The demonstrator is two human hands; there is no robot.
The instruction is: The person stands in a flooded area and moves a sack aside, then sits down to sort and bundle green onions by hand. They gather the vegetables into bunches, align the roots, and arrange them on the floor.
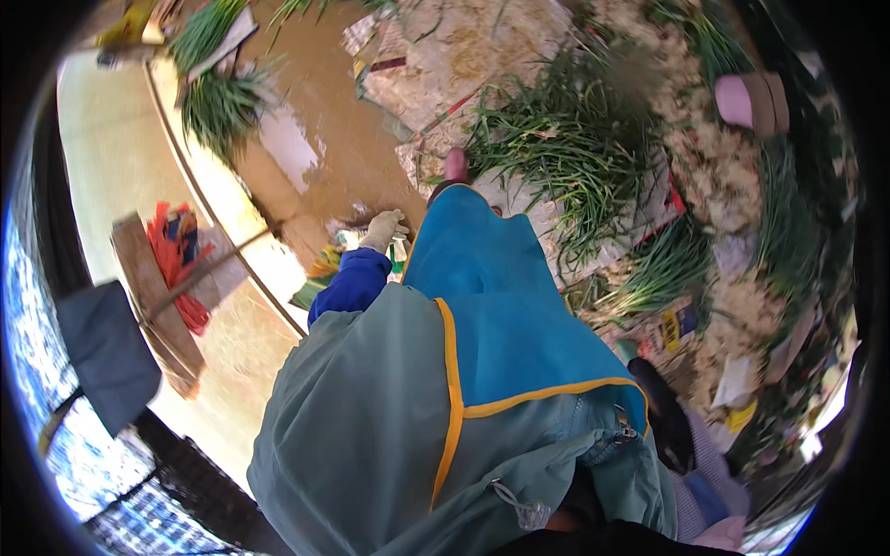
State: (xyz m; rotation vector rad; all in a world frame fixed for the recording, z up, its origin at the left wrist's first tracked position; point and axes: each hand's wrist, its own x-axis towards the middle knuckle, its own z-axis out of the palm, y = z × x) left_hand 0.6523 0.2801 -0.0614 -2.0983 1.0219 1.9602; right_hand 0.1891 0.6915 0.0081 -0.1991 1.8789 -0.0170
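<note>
Left hand [383, 232] reaching out beside the blue apron [487, 269], fingers loosely bent, any grip impossible to tell; right hand hidden, long green leaves [565, 139] heaped rightward over pale sheets [464, 79]

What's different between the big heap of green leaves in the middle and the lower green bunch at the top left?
The big heap is much larger than the lower bunch. The heap sprawls loosely, while the bunch looks more gathered. The heap lies on pale sheets, but the bunch is by the brown, wet-looking ground. Both have long, thin green leaves.
</note>
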